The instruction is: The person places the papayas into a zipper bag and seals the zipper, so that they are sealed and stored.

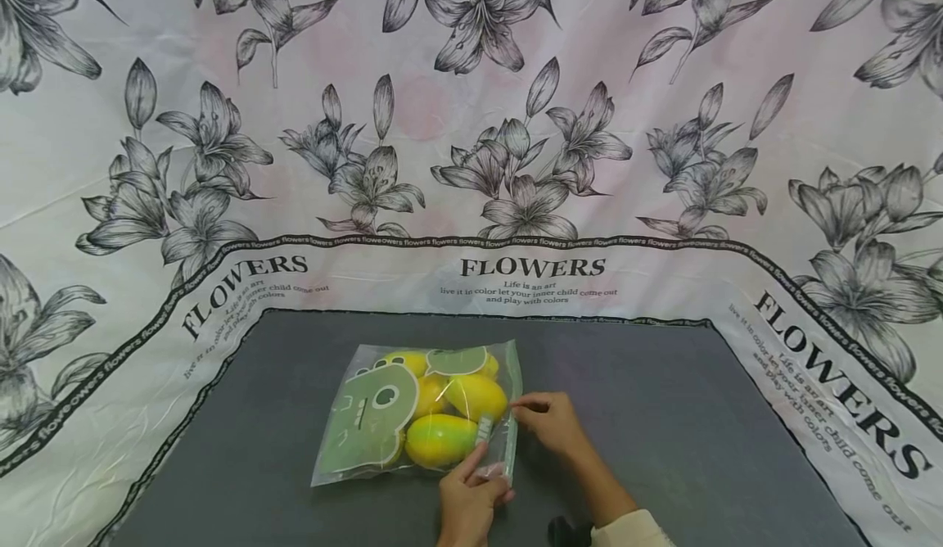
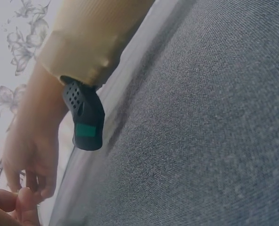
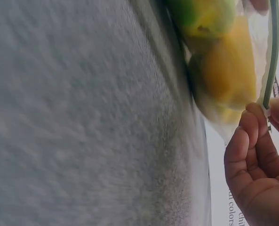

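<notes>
A clear zip bag point(image 1: 346, 449) with a green cartoon print lies on the dark table, its zip edge facing right. Several yellow fruits point(image 1: 442, 440) that look like mangoes fill it, the nearest tinged green. My right hand point(image 1: 552, 424) pinches the bag's edge partway along the right side. The right wrist view shows thumb and fingertips of that hand point(image 3: 261, 160) at the green zip strip point(image 3: 274, 52). At the bag's near right corner, my left hand point(image 1: 467, 506) grips the edge between thumb and fingers. Only the left fingertips point(image 2: 7, 205) show in the left wrist view.
The dark grey tabletop point(image 1: 648, 400) extends around the bag. Behind and beside it hangs a white cloth point(image 1: 530, 285) printed with flowers and lettering. A black wrist device point(image 2: 86, 117) sits at the right sleeve's cuff.
</notes>
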A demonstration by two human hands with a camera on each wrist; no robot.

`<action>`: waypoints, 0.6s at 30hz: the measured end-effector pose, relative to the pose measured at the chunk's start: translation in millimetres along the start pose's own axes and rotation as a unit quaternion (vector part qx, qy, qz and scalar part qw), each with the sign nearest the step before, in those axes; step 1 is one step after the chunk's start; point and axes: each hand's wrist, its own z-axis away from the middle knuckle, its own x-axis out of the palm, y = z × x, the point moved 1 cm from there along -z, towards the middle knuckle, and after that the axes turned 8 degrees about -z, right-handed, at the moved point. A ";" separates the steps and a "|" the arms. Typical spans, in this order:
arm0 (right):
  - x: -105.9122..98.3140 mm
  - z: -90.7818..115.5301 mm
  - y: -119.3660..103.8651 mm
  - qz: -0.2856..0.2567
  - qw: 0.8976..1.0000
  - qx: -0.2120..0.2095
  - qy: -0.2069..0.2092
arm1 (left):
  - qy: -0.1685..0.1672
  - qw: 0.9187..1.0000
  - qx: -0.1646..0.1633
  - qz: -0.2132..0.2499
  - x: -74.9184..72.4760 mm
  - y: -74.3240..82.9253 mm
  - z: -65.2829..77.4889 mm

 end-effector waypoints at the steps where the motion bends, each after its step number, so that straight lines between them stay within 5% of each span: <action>1: -0.6 -2.8 3.2 0.001 1.000 -0.004 0.001 | 0.000 1.000 0.001 0.000 0.0 -0.3 -0.3; 18: -9.5 -49.9 16.2 0.017 1.000 0.017 0.019 | -0.001 1.000 0.004 -0.002 -0.5 -3.5 -2.9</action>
